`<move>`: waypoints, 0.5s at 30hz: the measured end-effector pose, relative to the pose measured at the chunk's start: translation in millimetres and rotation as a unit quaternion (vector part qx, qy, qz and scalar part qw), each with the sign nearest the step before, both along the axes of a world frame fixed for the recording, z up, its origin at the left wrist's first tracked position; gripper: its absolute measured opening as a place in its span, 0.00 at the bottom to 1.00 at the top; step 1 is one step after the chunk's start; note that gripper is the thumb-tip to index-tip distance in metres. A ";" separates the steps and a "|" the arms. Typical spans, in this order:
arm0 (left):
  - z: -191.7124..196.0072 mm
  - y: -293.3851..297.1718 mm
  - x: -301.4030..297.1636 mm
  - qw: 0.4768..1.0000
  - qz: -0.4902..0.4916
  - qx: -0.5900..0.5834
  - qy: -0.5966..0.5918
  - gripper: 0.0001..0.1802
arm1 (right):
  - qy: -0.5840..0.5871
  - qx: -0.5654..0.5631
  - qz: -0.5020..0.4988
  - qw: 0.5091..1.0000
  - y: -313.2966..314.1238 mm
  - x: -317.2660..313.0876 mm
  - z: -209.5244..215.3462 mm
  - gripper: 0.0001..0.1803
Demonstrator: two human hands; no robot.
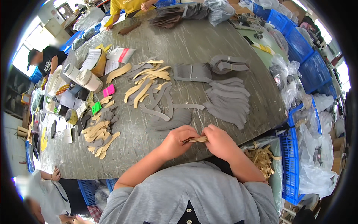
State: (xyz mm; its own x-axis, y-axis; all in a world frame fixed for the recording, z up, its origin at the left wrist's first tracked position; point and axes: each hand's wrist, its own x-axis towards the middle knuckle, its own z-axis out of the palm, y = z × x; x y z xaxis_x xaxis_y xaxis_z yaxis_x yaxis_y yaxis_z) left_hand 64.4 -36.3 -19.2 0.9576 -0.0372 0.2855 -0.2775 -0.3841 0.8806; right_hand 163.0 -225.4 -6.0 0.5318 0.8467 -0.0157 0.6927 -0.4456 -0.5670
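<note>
At the table's near edge, both my hands hold a tan, curved strip (197, 139) between them; it looks layered or folded. My left hand (178, 142) grips its left part with curled fingers, while my right hand (219, 141) pinches the other end. Just beyond my left hand lies a fanned stack of grey strips (171, 119). Farther right, another overlapping row of grey strips (228, 100) covers the table. Mixed grey and tan curved strips (149, 84) lie loosely toward the middle, with a smaller tan heap (97, 132) to the left.
White cups (89, 80), a pink block (109, 90) and a green block (96, 108) stand on the table's left side. Tied grey bundles (192, 72) lie farther back. At right are a bag of tan scraps (263, 160) and a blue crate (290, 160). Other people stand around the table.
</note>
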 end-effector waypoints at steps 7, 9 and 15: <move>-6.6 -31.1 -11.7 0.983 0.075 0.151 -0.074 0.14 | -0.082 0.010 -0.020 0.996 -19.4 -10.5 -21.2 0.13; -23.2 -27.3 -13.5 0.978 0.064 0.180 -0.081 0.14 | -0.075 0.040 -0.038 0.996 -22.2 -12.0 -20.1 0.16; -39.5 -32.0 -19.8 0.981 0.111 0.155 -0.023 0.09 | -0.025 0.142 -0.110 0.983 -29.7 -13.5 -39.8 0.21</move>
